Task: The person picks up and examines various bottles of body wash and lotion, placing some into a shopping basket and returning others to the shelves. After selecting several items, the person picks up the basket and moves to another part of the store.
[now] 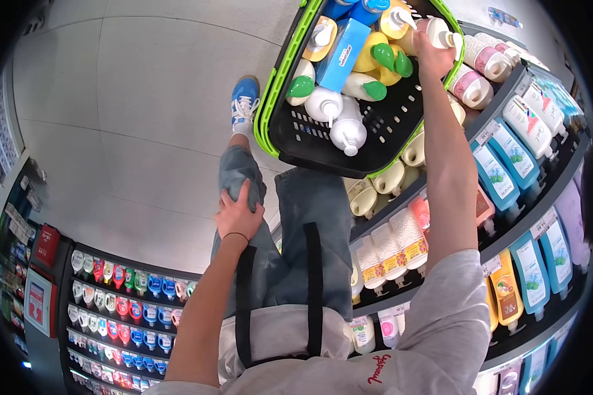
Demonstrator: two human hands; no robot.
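Observation:
My right hand (436, 58) is wrapped round a pale pump bottle (435, 27) with a white pump head, inside the far right part of the basket. The black basket (382, 153) has a bright green rim. Around the held bottle lie a blue box (346, 52), yellow bottles with green caps (390, 59), an orange-and-white pump bottle (395, 22) and white pump bottles (348, 128). My left hand (240, 209) rests on my bent knee, fingers spread, holding nothing. Part of the right fingers is hidden behind the bottle.
Shelves of body-wash bottles (497, 171) curve along the right, close to the basket. Below left stands a shelf unit of small bottles (122, 276). Grey tiled floor (145, 99) spreads at the left, and my blue shoe (245, 99) stands beside the basket.

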